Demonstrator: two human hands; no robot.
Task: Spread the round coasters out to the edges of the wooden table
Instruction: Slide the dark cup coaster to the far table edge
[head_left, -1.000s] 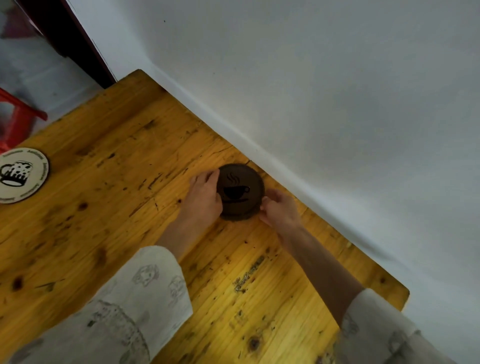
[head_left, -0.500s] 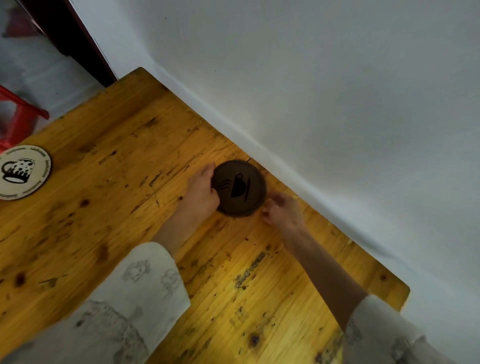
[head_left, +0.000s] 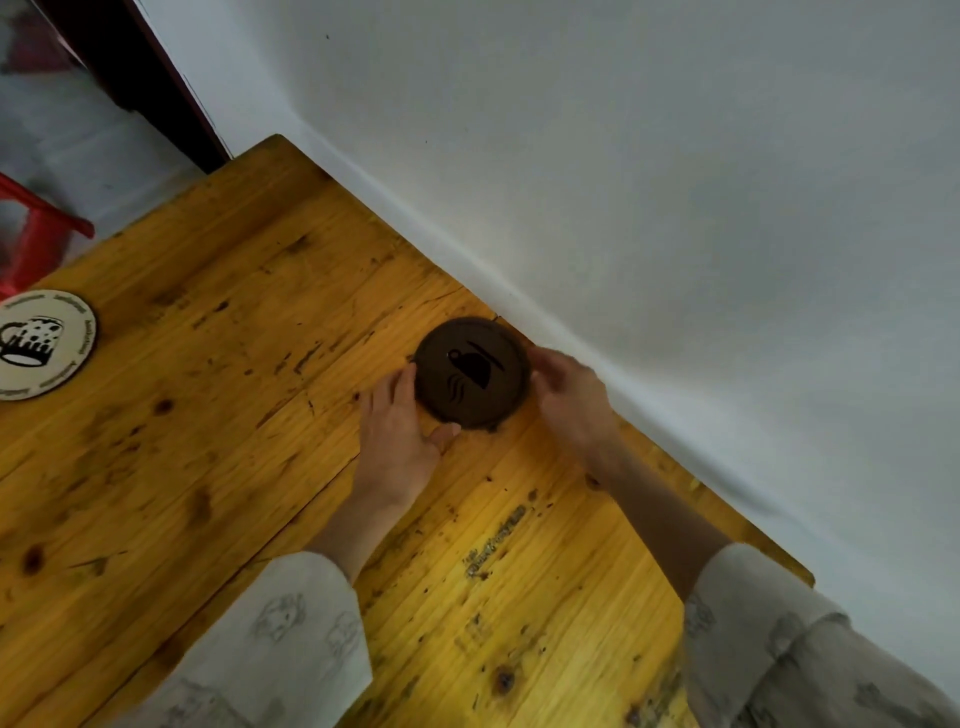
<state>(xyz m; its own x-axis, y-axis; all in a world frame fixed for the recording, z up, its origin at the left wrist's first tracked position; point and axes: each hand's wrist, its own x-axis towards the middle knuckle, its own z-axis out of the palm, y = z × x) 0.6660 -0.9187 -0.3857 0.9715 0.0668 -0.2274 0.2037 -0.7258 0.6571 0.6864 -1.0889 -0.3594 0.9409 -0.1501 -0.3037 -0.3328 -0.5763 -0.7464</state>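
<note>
A dark brown round coaster (head_left: 472, 371) with a black steaming-cup picture lies flat on the wooden table (head_left: 218, 467), close to the table's far edge by the wall. My left hand (head_left: 400, 431) rests against its near-left rim, fingers along the rim and thumb under the near side. At the coaster's right rim my right hand (head_left: 569, 400) cups it, blurred by motion. A white round coaster (head_left: 39, 343) with a mug drawing sits at the table's left edge.
A white wall (head_left: 649, 182) runs directly along the table's far edge. A red stool (head_left: 36, 244) and a dark door frame (head_left: 150, 78) stand beyond the far-left corner.
The brown coaster has been turned between both hands, so its cup picture now points the other way. It has also slid slightly toward the wall edge. My right hand moved up along its right rim.
</note>
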